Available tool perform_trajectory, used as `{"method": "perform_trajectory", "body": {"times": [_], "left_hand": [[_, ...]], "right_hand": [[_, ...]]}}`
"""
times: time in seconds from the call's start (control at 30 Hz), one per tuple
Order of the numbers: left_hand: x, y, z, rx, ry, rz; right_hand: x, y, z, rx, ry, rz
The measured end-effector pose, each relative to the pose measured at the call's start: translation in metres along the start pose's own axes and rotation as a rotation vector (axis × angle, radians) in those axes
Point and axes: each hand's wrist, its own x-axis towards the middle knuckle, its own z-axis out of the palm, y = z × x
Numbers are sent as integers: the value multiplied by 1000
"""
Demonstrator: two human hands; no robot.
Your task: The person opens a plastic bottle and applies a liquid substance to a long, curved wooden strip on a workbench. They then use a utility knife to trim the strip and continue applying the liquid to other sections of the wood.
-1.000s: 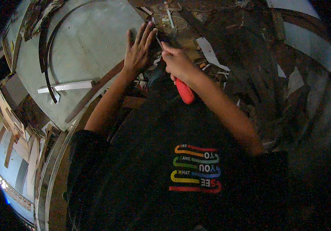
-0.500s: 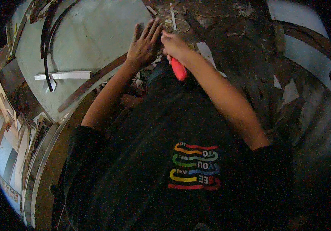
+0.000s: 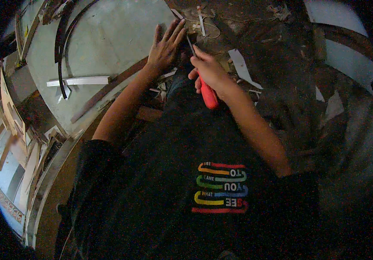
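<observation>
My left hand lies flat with its fingers spread, palm down at the right edge of a large pale sheet. Closed around a red-handled tool is my right hand, a little to the right of the left one. A thin grey metal blade or shaft sticks out past its thumb and forefinger, pointing up toward the left fingertips. The low light does not show the tool's exact kind. A narrow light strip lies just beyond the left fingertips.
Dark curved strips and a white angled strip lie on the pale sheet. White offcuts and a loop of cord litter the dark floor. Boards and wood pieces lean at the far left.
My right hand has drawn back toward me and slightly right with the tool, so more of its metal part shows. My left hand remains spread near the sheet's edge.
</observation>
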Motion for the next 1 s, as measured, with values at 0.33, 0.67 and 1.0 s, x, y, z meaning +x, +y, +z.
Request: {"method": "perform_trajectory", "body": {"times": [0.33, 0.67, 1.0], "left_hand": [[20, -11, 12, 89, 42, 12], [19, -27, 15, -185, -38, 39], [113, -27, -49, -57, -565, 467]], "right_hand": [[-17, 21, -13, 52, 9, -27], [-18, 15, -21, -11, -3, -71], [-39, -5, -44, -203, 77, 58]]}}
